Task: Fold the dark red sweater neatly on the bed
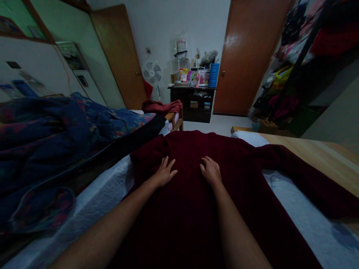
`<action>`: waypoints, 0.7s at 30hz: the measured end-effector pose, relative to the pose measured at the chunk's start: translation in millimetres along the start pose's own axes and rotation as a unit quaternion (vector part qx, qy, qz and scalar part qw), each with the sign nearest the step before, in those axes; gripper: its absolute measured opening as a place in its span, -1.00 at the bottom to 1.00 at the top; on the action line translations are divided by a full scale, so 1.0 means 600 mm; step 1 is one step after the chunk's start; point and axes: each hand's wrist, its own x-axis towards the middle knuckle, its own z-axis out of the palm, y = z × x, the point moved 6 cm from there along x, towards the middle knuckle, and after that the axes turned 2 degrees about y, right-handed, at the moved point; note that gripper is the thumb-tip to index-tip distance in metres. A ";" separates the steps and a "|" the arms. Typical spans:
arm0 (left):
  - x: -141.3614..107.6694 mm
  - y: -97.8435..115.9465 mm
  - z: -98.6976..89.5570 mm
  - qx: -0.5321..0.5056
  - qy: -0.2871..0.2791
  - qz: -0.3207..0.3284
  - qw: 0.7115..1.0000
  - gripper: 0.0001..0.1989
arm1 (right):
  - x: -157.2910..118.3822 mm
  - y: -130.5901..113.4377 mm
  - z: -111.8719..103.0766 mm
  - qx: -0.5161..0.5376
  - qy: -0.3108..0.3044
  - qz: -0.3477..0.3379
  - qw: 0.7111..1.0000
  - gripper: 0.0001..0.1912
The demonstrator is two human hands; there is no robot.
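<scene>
A dark maroon long-sleeved garment (185, 209) lies spread out over a pale quilted bed cover (112, 186). One sleeve (305, 179) stretches out to the right, across the cover and a wooden board. My left hand (165, 172) rests on the upper left of the garment with its fingers spread. On the upper middle lies my right hand (211, 171), its fingers slightly bent and apart. Neither hand grips the cloth. The left sleeve is mostly hidden, and the garment's lower end runs out of view.
A dark blue patterned jacket (92, 116) is heaped on the left. Beyond the bed, a reddish cloth (162, 107) hangs over a wooden frame. A dark cabinet (193, 99), a white fan (153, 73) and two doors stand at the back. Bags and clothes (280, 80) crowd the right.
</scene>
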 end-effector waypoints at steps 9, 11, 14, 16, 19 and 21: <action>-0.044 0.119 0.007 0.024 -0.040 0.041 0.998 -0.38 | 0.000 0.001 0.001 -0.001 -0.003 0.001 1.000 -0.58; -0.053 0.129 0.015 0.021 -0.030 0.016 0.999 -0.27 | 0.001 0.002 0.001 0.000 -0.007 0.002 1.000 -0.58; -0.055 0.136 0.015 0.020 -0.029 -0.008 0.999 -0.23 | 0.002 0.003 0.000 -0.007 -0.008 0.008 1.000 -0.57; -0.051 0.140 0.010 0.022 -0.044 -0.035 0.998 -0.26 | 0.003 0.004 -0.001 -0.019 -0.010 0.019 1.000 -0.57; -0.043 0.171 -0.006 0.013 -0.027 -0.023 0.999 -0.38 | 0.002 0.007 -0.003 -0.037 -0.019 0.038 0.998 -0.55; -0.042 0.204 -0.007 -0.024 -0.013 0.009 1.000 -0.39 | 0.001 0.010 -0.005 -0.046 -0.028 0.048 0.997 -0.52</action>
